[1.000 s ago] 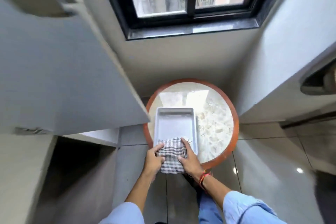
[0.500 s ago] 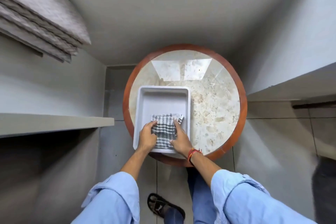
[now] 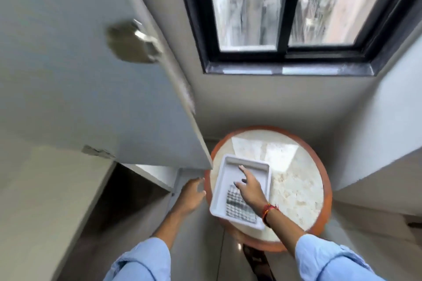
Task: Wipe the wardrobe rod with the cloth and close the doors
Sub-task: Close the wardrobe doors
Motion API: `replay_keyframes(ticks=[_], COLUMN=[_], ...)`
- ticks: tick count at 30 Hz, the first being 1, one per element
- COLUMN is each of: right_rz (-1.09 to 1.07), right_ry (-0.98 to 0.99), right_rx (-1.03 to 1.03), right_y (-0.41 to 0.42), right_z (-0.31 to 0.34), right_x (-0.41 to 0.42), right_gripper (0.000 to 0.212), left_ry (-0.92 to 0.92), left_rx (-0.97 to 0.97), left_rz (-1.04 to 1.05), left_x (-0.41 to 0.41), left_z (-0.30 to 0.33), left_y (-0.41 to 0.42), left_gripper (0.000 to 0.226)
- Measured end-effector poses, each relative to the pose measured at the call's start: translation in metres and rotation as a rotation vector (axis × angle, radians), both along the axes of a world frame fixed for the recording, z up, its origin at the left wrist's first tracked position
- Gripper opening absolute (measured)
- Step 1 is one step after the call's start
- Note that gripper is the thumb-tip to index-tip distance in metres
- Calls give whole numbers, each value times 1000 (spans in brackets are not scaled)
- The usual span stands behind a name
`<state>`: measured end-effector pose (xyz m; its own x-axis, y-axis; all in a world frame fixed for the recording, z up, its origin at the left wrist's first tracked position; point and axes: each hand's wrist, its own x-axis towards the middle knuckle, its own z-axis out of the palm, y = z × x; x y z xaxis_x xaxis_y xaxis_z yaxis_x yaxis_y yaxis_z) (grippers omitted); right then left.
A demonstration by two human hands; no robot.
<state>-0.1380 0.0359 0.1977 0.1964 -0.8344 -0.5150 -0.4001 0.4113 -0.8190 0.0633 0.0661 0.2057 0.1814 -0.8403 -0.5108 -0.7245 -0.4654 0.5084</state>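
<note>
Checked cloth (image 3: 238, 205) lying in the white tray (image 3: 219, 198) on the round bench (image 3: 296, 180).
We see the right hand (image 3: 250, 187) spread above it, the left hand (image 3: 190, 196) open beside the bench rim, under the wardrobe door (image 3: 91, 98) edge.

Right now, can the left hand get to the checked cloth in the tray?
Probably yes. The left hand is open just beside the white tray, and the checked cloth lies uncovered at its near end. The right hand hovers further up the tray, leaving the left's path free.

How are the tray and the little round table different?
The tray is rectangular and plain white; the table is round, with a marbled top and an orange-brown rim. The tray is smaller and sits on the table. The tray holds the checked cloth; the table holds the tray. Both look pale and smooth.
</note>
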Motion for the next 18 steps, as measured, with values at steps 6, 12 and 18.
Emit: replay_keyframes(ticks=[6,12,18], right_rz=[-203,42,84], right_ry=[-459,-722,-719], right_rx=[-406,-846,-992], right_y=[-68,-58,-3], right_z=[237,450,499], right_x=[40,75,103], right_gripper=[42,50,65], left_ry=[-235,-566,-747], left_rx=[-430,-1055,-1284], left_rz=[13,4,19], left_x=[38,41,32], left_z=[145,310,430], left_y=[15,35,84], left_gripper=[47,57,63])
